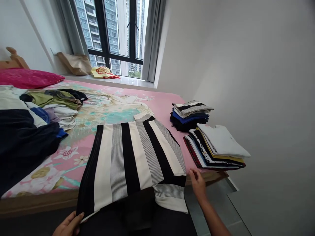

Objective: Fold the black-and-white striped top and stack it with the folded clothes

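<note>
A short-sleeved shirt (130, 154) with wide black, cream and finely lined stripes lies spread across the bed's front edge. Its hem is at the left, its shoulders at the right. One sleeve (169, 193) hangs over the near edge; the other points away. My left hand (69, 224) pinches the near corner of the hem between thumb and fingers. Just right of the shirt's shoulder, my right hand (197, 183) is held with fingers apart and nothing visible in it. A small gap separates it from the cloth.
Two stacks of folded clothes stand at right: a white-topped stack (223, 141) and a striped-topped one (192, 113) behind it. Unfolded clothes (54, 101) and dark navy cloth (24, 144) are heaped at left on the bed (169, 98). A wall (258, 82) rises at right.
</note>
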A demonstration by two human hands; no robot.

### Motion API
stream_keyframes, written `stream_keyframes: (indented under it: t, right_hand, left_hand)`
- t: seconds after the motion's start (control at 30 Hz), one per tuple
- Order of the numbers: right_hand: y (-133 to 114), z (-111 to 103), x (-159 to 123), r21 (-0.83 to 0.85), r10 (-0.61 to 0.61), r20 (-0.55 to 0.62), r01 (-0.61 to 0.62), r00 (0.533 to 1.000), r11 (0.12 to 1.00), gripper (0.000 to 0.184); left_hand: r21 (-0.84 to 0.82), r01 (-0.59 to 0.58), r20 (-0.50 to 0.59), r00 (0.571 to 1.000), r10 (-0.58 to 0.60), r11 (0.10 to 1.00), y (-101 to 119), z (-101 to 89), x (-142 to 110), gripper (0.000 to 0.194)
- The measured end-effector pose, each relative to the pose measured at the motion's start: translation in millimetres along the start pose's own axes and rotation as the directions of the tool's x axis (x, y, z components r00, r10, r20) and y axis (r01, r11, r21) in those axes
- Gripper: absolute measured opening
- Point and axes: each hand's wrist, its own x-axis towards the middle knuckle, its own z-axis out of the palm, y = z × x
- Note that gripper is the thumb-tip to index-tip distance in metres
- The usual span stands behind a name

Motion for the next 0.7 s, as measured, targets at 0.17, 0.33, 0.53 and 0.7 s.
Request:
stream_keyframes:
  t: [0.17, 0.33, 0.53, 0.7]
  right_hand:
    - [26, 0, -69, 0.169, 0.282, 0.349, -0.356, 0.894, 0.919, 0.058]
    - [1, 10, -83, 0.194, 0.254, 0.413, -0.357, 0.875, 0.914, 0.045]
    - [-20, -35, -104, 0.273, 0.442, 0.368, -0.549, 0.818, 0.790, 0.056]
    - [-18, -60, -121, 0.087, 0.562, 0.360, -0.627, 0.744, 0.774, 0.052]
  left_hand:
    - [0.058, -0.019, 0.054, 0.998, 0.016, 0.998, 5, 2.1, 1, 0.066]
    - [0.174, -0.066, 0.087, 0.995, 0.051, 0.983, 16, 1.0, -21, 0.061]
    - [0.087, -0.086, 0.125, 0.989, 0.075, 0.993, 12, -8.0, -50, 0.058]
    - [0.139, -0.038, 0.116, 0.993, 0.022, 0.990, 1, -14.1, -59, 0.061]
